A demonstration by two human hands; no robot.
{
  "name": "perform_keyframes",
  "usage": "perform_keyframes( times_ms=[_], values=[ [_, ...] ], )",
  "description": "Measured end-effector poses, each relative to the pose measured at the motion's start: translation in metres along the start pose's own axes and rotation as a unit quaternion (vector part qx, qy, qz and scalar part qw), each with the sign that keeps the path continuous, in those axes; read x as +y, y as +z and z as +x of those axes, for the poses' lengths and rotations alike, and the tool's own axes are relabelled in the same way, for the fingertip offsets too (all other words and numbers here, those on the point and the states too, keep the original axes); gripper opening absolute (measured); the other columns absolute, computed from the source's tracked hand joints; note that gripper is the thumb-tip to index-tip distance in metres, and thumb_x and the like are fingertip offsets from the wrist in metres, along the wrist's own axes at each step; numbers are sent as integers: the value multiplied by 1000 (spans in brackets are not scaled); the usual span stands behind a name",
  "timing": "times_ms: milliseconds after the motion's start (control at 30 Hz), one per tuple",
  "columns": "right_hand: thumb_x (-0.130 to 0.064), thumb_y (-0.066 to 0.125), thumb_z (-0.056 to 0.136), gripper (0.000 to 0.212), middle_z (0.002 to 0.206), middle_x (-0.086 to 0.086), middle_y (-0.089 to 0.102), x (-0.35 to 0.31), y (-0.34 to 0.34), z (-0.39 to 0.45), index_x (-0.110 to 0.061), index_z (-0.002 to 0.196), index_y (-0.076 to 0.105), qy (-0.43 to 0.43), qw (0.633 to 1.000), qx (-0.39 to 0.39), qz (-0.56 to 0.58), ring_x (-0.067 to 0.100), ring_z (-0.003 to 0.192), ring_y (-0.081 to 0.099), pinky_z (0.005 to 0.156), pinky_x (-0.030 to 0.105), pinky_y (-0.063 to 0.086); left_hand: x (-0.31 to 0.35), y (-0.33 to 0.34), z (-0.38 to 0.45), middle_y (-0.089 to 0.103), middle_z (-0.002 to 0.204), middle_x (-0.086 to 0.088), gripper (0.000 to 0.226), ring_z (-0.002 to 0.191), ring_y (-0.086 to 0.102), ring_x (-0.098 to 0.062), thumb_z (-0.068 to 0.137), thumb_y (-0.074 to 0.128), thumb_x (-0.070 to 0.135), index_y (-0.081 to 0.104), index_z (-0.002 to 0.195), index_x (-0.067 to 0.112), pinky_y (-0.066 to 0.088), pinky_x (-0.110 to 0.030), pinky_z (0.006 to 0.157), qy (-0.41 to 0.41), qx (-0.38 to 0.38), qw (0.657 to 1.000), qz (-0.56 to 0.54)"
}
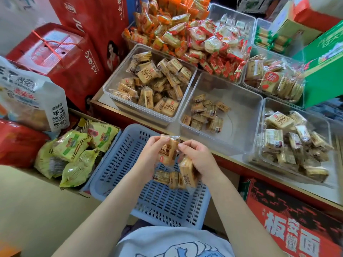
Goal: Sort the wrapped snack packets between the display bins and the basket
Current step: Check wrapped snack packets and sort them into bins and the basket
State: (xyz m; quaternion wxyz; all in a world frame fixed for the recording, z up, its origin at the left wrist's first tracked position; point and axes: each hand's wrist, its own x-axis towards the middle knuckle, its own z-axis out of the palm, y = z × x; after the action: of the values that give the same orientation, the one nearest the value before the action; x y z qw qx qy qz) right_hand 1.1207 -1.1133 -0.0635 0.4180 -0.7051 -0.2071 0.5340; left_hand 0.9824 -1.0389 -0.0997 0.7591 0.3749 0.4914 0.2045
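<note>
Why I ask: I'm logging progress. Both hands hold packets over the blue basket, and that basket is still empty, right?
Not empty. In the head view the blue basket already holds a few packets. Both the left hand and right hand do hold packets above it.

Basket (pixel 118 175) sits before the bins (pixel 241 145), packets (pixel 167 178) lying in it.

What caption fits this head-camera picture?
Both hands hold wrapped snack packets above a blue basket.

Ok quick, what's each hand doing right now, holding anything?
Left hand: closed on a tan snack packet, above the blue basket.
Right hand: closed on another packet.
</note>
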Motion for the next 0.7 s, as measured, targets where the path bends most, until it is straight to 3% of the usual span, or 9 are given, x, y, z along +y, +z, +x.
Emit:
perform_keyframes(
  times_ms=[133,267,400,500,600,700],
  values=[
    [-18,67,97,12,74,2,68,4,5,-5,-13,87,70,-28,999,-23,-15,13,68,61,63,23,50,-2,-6,-6,71,83,-4,28,67,66,-15,102,55,36,72,103,15,50,-28,57,-37,1,998,-54],
    [-19,68,96,10,78,2,72,9,11,-6,-14,88,72,-40,998,-40,-14,14,75,64,68,22,53,-12,-15,-4,64,73,-2,27,57,56,-13,101,57,36,74,93,16,41,-27,54,-45,-10,996,-82],
    [-13,68,95,5,83,5,75,17,15,-3,-15,99,65,-42,999,-25,20,11,76,69,68,22,53,-18,-19,-8,68,80,-3,27,64,59,-13,103,54,33,73,93,16,47,-25,56,-65,-50,995,-60],
    [-15,67,98,19,86,4,76,23,15,-1,-21,116,67,-45,998,-36,10,9,76,70,66,21,53,-21,-30,-6,73,100,-7,32,82,65,-18,100,58,39,72,113,13,51,-28,64,-108,-86,990,-42],
    [-15,68,97,11,87,5,73,29,16,4,-19,105,74,-36,999,-40,-8,7,75,69,68,20,54,-23,-41,0,72,119,-8,48,105,67,-22,92,63,53,69,123,17,53,-34,80,-116,-112,987,27],
    [-14,70,95,6,79,1,71,41,16,12,-19,95,73,-22,999,-21,-18,7,71,67,69,22,54,-24,-47,4,72,123,-9,53,107,67,-24,81,71,52,70,124,20,54,-38,91,-102,-173,976,86]
  ],
)
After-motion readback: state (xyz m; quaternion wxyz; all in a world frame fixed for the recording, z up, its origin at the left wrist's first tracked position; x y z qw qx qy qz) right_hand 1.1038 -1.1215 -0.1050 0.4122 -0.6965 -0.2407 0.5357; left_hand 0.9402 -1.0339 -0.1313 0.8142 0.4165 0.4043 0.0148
